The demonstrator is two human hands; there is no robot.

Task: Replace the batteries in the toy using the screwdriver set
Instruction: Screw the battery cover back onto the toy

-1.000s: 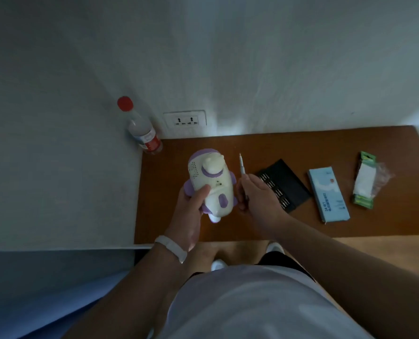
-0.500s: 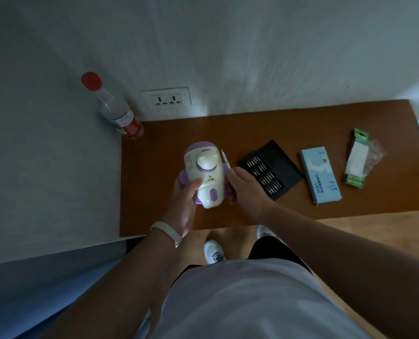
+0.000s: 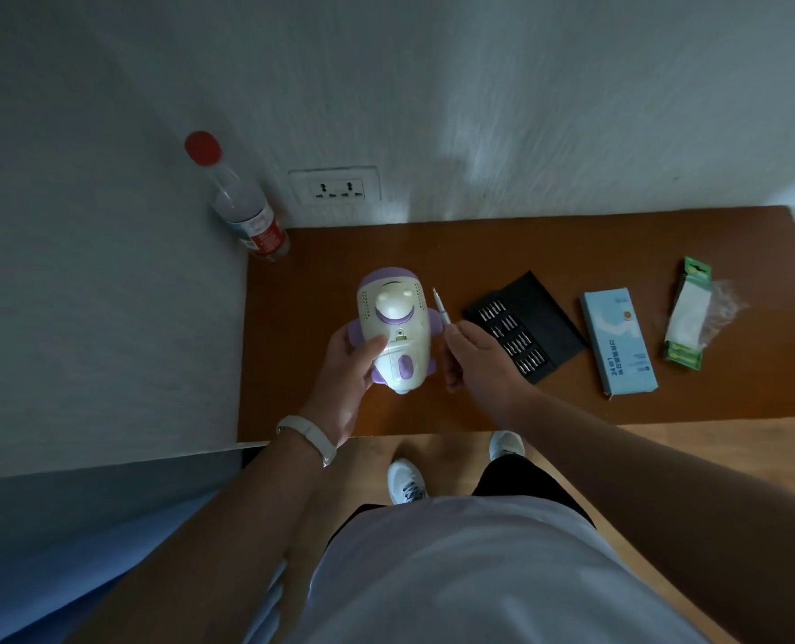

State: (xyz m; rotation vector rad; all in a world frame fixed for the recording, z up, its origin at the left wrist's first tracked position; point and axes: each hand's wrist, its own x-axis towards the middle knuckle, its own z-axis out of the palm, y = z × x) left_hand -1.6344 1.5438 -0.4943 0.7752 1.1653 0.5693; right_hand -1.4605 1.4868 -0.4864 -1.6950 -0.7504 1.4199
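Toy, a cream-and-purple rocket-like figure, is held above the bench at the centre of the frame, with its rounded nose pointed toward the top of the frame and a small latch seen at mid-body. It is gripped from the left by the left hand, whose fingers are curled round its lower body, the thumb being laid across the front panel. A white band is worn on that wrist.

Just right of the toy, a slim silver screwdriver is pinched by the fingers of the right hand. Its tip is pointed up and slightly left, close beside the toy's right flank; whether the two touch cannot be told.

Right of centre, an open black bit case is laid flat on the bench, with rows of metal bits shown in it. Further right, a pale blue box is laid lengthwise, and near the right edge a green-ended battery pack with loose clear wrap is seen.

At the upper left, a clear bottle with a red cap is stood at the bench's corner against the wall, beside a white double socket. Below the bench, white shoes are seen on a wooden floor.
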